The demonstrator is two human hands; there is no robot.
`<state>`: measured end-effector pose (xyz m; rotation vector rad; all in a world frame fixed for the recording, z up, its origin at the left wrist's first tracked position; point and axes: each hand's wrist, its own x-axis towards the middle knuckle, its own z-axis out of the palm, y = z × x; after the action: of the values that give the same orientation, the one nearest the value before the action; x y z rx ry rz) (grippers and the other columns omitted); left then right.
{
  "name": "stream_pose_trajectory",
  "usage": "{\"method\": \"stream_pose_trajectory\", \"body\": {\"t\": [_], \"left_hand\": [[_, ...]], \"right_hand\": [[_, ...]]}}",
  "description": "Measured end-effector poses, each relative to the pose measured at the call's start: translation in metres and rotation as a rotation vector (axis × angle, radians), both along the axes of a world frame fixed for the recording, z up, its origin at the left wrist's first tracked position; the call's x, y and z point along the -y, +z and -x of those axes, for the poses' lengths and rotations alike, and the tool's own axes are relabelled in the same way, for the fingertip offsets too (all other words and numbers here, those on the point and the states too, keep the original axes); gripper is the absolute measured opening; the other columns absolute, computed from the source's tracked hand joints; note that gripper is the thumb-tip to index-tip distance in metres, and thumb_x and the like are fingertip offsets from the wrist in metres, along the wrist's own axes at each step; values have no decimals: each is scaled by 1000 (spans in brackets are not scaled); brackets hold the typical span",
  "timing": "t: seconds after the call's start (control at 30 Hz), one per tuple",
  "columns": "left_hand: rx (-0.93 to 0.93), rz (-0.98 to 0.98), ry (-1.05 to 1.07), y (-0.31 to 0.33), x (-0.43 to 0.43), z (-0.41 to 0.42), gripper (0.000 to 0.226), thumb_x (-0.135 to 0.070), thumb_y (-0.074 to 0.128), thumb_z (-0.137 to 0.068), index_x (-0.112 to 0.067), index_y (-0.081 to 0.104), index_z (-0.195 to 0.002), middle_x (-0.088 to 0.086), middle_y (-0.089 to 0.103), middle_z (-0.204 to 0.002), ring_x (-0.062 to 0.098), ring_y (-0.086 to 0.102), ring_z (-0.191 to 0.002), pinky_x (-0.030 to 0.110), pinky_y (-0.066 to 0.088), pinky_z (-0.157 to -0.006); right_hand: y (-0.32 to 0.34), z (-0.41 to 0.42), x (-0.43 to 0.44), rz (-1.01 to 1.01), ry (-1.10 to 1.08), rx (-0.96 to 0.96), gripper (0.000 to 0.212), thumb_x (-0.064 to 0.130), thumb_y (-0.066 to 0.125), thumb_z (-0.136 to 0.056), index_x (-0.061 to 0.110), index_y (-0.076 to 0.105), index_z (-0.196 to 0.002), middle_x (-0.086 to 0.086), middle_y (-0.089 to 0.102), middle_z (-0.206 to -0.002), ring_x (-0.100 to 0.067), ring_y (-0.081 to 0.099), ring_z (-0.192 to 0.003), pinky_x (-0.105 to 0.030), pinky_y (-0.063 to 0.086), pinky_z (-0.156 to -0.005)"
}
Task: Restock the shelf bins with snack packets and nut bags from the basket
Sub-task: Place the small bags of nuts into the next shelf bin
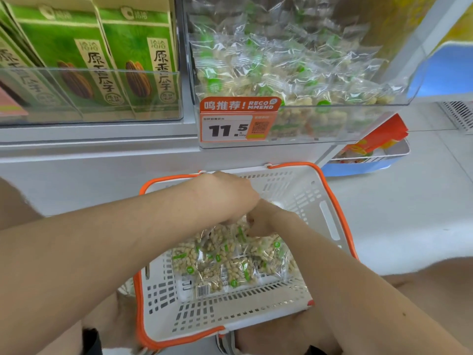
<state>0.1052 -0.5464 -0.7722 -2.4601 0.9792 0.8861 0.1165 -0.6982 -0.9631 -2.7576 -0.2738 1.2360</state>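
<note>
Nut bags [230, 262] in basket [309, 193] gripped by curled fingers of left hand [230, 193] and right hand [261, 222]. Filled clear bin [401, 96], price tag [225, 129] overhead; seed boxes [138, 60] beside. Pale floor [409, 213] beneath.

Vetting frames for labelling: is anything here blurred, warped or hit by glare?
Head view throughout: light is soft and even, no hard shadows; left hand and right hand among the packets in the basket are motion-blurred; the clear bin carries faint glare, its sides splayed by the wide lens; price tag is legible.
</note>
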Motion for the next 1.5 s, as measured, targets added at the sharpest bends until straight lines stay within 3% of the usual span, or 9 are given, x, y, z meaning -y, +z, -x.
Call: {"method": "stream_pose_trajectory", "body": {"t": [0.2, 0.3, 0.47, 0.67, 0.77, 0.9, 1.07, 1.3, 1.5], "left_hand": [[-33, -7, 134, 10, -25, 0, 25, 1, 59, -96, -19, 45, -87, 2, 45, -88, 19, 48, -68, 34, 46, -67], [-47, 56, 157, 24, -35, -3, 13, -21, 64, -101, -19, 52, -106, -3, 50, -90, 19, 54, -75, 32, 46, -66], [-229, 268, 319, 64, -50, -12, 29, -39, 51, -104, -18, 60, -86, 2, 68, -92, 17, 70, -79, 44, 63, -83], [-345, 676, 698, 114, -75, -14, 50, -39, 44, -110, 3, 70, -107, 17, 79, -89, 28, 80, -77, 33, 62, -57], [-328, 773, 790, 135, -82, -15, 64, -54, 49, -105, 5, 74, -102, 18, 78, -85, 28, 79, -74, 28, 56, -51], [-239, 1003, 925, 157, -84, -17, 62, -59, 56, -101, 0, 66, -85, 6, 65, -58, 22, 66, -51, 25, 48, -43], [-57, 1297, 1091, 165, -79, -30, 48, -45, 56, -106, -2, 68, -89, 2, 60, -52, 15, 59, -42, 24, 42, -38], [28, 1411, 1130, 169, -77, -35, 40, -34, 55, -109, 3, 68, -101, 20, 74, -80, 22, 75, -57, 28, 59, -48], [108, 1272, 1087, 177, -78, -41, 33, -28, 46, -112, -1, 64, -108, 21, 77, -85, 26, 77, -61, 32, 62, -53]], "right_hand": [[80, -2, -15, -226, -43, 94, 24, 19, 68, -76, 30, 70, -98, 4, 67, -104, -14, 65, -84, -28, 55, -63], [132, 2, -26, -305, 5, 108, 38, 26, 82, -72, 26, 68, -107, 4, 66, -101, -16, 66, -92, -35, 59, -71], [222, 3, -40, -369, 20, 119, 43, 24, 83, -74, 6, 65, -110, -7, 73, -92, -21, 70, -79, -38, 57, -69], [297, -1, -56, -538, -51, 32, 27, 11, 73, -80, 9, 71, -107, -21, 72, -92, -18, 61, -71, -34, 51, -65], [328, -2, -58, -571, -76, 108, 10, 14, 76, -87, 8, 69, -92, -7, 66, -75, -14, 58, -67, -31, 48, -63], [364, -8, -54, -706, -166, 272, 23, 26, 79, -88, 8, 65, -88, 4, 56, -66, -12, 52, -61, -30, 44, -57], [381, -16, -51, -843, -429, 559, 56, 41, 95, -71, 21, 67, -115, 7, 68, -69, -6, 59, -56, -22, 45, -52], [353, -25, -46, -872, -649, 661, 58, 60, 78, -83, 27, 61, -128, 4, 68, -118, -8, 67, -101, -27, 51, -71], [338, -28, -41, -836, -502, 546, 47, 47, 72, -95, 20, 55, -129, 1, 75, -98, -4, 70, -72, -16, 50, -56]]}}
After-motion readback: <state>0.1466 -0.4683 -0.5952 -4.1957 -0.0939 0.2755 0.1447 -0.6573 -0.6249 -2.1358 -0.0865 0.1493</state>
